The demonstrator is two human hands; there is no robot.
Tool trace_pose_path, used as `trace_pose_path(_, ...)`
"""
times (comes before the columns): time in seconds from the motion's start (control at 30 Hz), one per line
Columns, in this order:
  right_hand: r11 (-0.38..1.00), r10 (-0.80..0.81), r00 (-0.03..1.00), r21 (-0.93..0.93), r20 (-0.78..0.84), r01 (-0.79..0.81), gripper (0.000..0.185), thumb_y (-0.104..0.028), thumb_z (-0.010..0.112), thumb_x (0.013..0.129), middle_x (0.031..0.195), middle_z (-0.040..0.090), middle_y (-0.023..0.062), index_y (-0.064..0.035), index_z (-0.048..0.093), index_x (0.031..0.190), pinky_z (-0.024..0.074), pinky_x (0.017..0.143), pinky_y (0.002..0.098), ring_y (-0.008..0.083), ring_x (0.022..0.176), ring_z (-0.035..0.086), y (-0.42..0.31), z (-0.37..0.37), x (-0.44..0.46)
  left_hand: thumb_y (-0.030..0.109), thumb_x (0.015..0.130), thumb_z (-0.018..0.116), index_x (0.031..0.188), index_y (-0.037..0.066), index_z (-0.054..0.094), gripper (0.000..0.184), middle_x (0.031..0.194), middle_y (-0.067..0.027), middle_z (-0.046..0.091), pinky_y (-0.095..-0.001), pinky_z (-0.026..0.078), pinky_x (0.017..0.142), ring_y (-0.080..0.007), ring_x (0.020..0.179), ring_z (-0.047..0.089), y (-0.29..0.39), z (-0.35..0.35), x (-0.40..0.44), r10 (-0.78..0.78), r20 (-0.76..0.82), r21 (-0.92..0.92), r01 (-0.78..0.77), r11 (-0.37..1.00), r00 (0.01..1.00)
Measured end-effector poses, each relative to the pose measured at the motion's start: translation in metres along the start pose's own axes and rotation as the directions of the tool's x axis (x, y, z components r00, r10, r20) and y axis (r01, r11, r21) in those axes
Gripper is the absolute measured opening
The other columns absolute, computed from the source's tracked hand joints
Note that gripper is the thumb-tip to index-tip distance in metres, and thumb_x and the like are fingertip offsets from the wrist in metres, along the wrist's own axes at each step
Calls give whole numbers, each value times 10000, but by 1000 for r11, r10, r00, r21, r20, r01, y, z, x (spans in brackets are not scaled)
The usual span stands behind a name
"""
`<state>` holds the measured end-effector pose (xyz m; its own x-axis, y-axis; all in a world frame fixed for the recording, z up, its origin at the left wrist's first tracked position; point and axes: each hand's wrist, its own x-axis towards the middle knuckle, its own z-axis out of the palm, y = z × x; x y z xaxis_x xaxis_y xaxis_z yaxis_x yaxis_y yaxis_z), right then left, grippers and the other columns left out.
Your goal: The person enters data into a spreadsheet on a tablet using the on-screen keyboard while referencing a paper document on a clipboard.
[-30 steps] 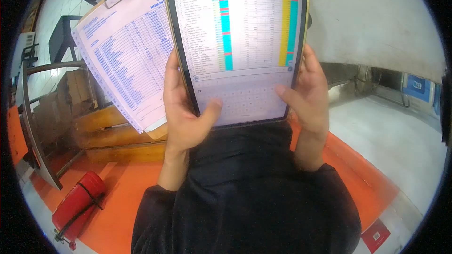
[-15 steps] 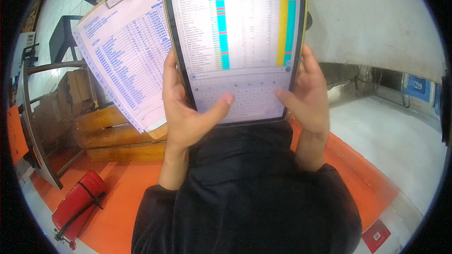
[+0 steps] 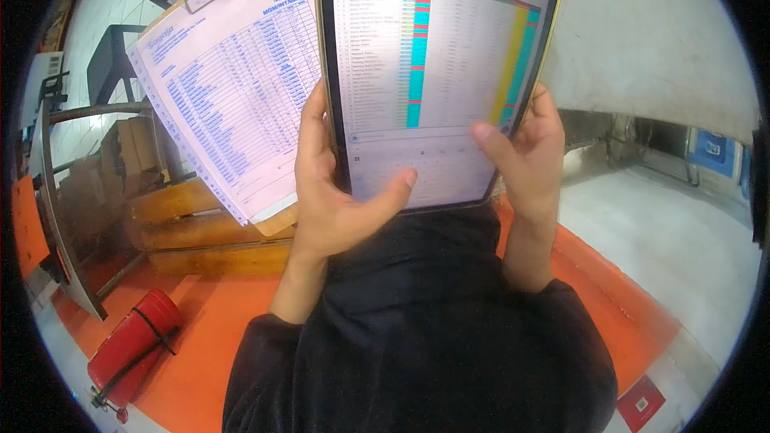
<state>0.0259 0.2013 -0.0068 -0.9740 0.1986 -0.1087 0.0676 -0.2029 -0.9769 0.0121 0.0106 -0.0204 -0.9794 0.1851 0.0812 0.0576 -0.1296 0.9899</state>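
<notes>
A tablet [image 3: 449, 64] in a gold-edged case is held upright, tilted a little to the right. Its screen shows a spreadsheet with yellow, cyan and red columns above an on-screen keyboard. My left hand [image 3: 341, 204] grips the lower left edge, fingers behind it, thumb over the keyboard. My right hand [image 3: 529, 156] holds the right edge, its thumb over the lower right of the spreadsheet. Behind the tablet on the left lies a clipboard [image 3: 269, 228] with a printed paper form [image 3: 216, 88], partly covered by the tablet.
A red fire extinguisher [image 3: 136, 349] lies on the orange floor [image 3: 208, 353] at lower left. Wooden slats [image 3: 216, 261] and cardboard boxes [image 3: 132, 152] are beneath the clipboard. A black stool-like frame [image 3: 120, 56] stands at upper left. A pale wall is on the right.
The tablet has shifted right and tilted clockwise, with my left hand moving right along with it. My right thumb has risen from the keyboard to the spreadsheet's lower edge.
</notes>
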Motion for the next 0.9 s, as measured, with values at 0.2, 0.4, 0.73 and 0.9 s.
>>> trace_pose_path(0.2, 999, -38, 999, -33, -8, 38, 493, 30, 676, 803, 1079, 604, 154, 37, 384, 1200, 500, 853, 283, 163, 982, 611, 6, -2, 2, -3, 666, 736, 1417, -39, 202, 922, 1327, -158, 429, -361, 328, 1057, -248, 1238, 431, -3, 1, -2, 25, 6, 7, -25, 1000, 1000)
trace_pose_path(0.4, 999, -28, 1000, -25, -1, 28, 518, 26, 677, 804, 1088, 601, 148, 34, 370, 1220, 489, 871, 291, 166, 1004, 600, 9, -2, 0, -24, 687, 711, 1420, -36, 198, 895, 1336, -159, 424, -361, 331, 1057, -249, 1243, 431, -7, 1, -3, 39, 17, 7, -39, 999, 999)
trace_pose_path(0.73, 998, -60, 998, 5, -11, 60, 642, 49, 658, 798, 1132, 598, 159, 37, 285, 1321, 473, 903, 299, 170, 1048, 586, 10, 3, 1, -18, 698, 711, 1423, -47, 189, 894, 1345, -165, 417, -363, 333, 1056, -251, 1245, 430, -11, 0, -4, 48, 10, 3, -48, 999, 999)
trace_pose_path(0.9, 999, -32, 997, -26, -72, 30, 554, 45, 651, 813, 1095, 617, 147, 32, 335, 1267, 479, 883, 285, 155, 1003, 602, 12, 1, 1, -21, 699, 705, 1423, -50, 178, 896, 1350, -175, 411, -369, 327, 1060, -257, 1250, 425, -7, 3, -6, 9, 21, 10, -9, 1000, 1000)
